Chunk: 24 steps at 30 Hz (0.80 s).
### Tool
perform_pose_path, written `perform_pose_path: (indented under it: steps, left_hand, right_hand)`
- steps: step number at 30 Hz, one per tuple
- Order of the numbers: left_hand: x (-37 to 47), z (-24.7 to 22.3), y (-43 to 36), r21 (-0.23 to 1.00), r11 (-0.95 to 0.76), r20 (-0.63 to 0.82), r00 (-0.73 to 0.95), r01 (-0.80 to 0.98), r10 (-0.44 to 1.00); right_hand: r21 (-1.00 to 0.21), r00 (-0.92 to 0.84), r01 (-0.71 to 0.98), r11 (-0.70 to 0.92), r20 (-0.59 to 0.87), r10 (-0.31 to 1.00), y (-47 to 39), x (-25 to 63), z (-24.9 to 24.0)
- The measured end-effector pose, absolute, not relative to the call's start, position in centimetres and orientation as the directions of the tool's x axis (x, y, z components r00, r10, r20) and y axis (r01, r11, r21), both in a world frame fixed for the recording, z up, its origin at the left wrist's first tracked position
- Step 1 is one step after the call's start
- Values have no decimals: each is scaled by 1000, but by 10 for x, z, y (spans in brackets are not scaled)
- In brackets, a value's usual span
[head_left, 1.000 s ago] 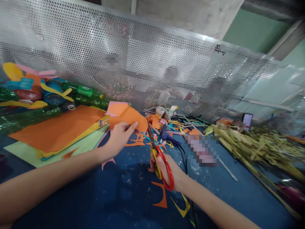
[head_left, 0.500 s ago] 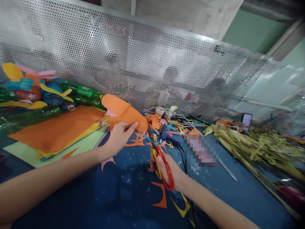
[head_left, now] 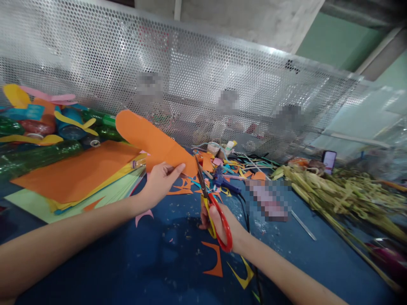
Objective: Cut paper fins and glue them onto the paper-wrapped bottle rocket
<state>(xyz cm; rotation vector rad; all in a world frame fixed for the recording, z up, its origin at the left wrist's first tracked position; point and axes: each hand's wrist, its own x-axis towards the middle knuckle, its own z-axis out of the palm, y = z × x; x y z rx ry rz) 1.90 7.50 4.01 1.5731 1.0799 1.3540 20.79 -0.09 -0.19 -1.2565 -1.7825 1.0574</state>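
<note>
Green bottles [head_left: 41, 159] lie on their sides at the far left, their walls see-through; whether they contain anything is too hard to tell. Among them sit a reddish bottle [head_left: 34, 127] and a blue bottle [head_left: 72, 132], with yellow, pink and blue paper shapes around them. In the far middle a small pale cup [head_left: 213, 148] stands beside a white bottle [head_left: 229, 146]; their contents are hidden.

The orange paper piece [head_left: 152, 142] is raised above the counter [head_left: 133, 262], left of the middle. The left hand [head_left: 163, 182] has its grip closed on the near edge of this paper, thumb on top. The right hand [head_left: 233, 226] has its grip wrapped around the handles of the scissors [head_left: 205, 191], whose blades meet the paper's right end.

The counter is blue and flecked with bits. Stacked paper sheets [head_left: 79, 173] lie at left, offcuts [head_left: 218, 260] near the middle, a blue glue gun [head_left: 222, 182] beyond the scissors, and dry stalks [head_left: 333, 195] with a phone [head_left: 330, 162] at far right. Behind rises a perforated silvery panel [head_left: 190, 63], with a green wall [head_left: 337, 46] beyond at right.
</note>
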Motion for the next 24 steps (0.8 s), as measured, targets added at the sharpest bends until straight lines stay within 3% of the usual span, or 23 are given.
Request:
perform_pose_path:
  steps: [7, 24]
  left_hand:
    - [21, 33, 79, 951, -307, 308, 94, -26, 947]
    - [21, 28, 90, 920, -198, 262, 155, -339, 953]
  right_hand:
    - [-914, -288, 362, 186, 80, 954, 1, 208, -2]
    - [-770, -301, 558, 308, 158, 940, 7, 215, -5]
